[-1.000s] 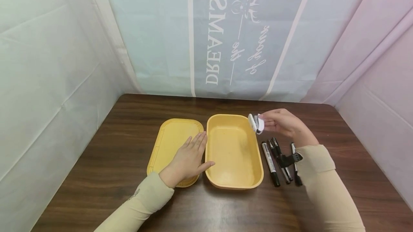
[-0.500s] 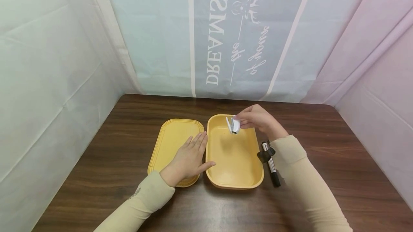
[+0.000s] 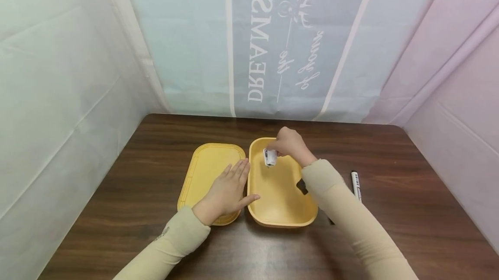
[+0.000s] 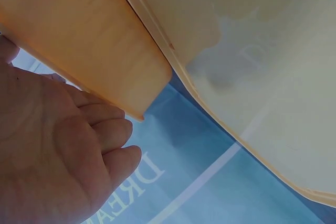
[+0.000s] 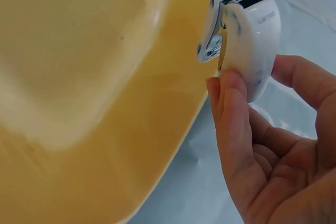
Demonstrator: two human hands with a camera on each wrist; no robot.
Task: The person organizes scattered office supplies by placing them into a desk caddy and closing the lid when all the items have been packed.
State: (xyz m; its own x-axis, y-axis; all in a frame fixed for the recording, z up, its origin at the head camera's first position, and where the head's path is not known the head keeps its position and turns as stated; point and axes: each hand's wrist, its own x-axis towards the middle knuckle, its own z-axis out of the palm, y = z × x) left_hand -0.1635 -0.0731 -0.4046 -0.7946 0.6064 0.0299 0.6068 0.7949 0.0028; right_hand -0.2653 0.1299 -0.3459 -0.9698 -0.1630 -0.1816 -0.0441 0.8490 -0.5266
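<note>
A small white stapler (image 3: 270,158) with metal parts is pinched between the thumb and fingers of my right hand (image 3: 290,146). It is over the far end of the yellow box (image 3: 273,197). In the right wrist view the stapler (image 5: 257,51) appears with its arms apart, close over the box rim (image 5: 173,150). My left hand (image 3: 228,189) lies with straight fingers across the yellow lid (image 3: 200,167), fingertips at the box's left rim and thumb over its edge. The left wrist view shows this hand's palm (image 4: 58,150) beside the box wall (image 4: 94,40).
A white marker (image 3: 355,185) lies right of the box on the dark wooden table (image 3: 128,210). My right sleeve (image 3: 358,232) hides the other pens there. A printed blue cloth (image 3: 195,46) hangs behind the table's far edge.
My right hand has carried the stapler leftward, from the box's right rim to over its far left part. The sleeve now covers most of the pens. My left hand has stayed still.
</note>
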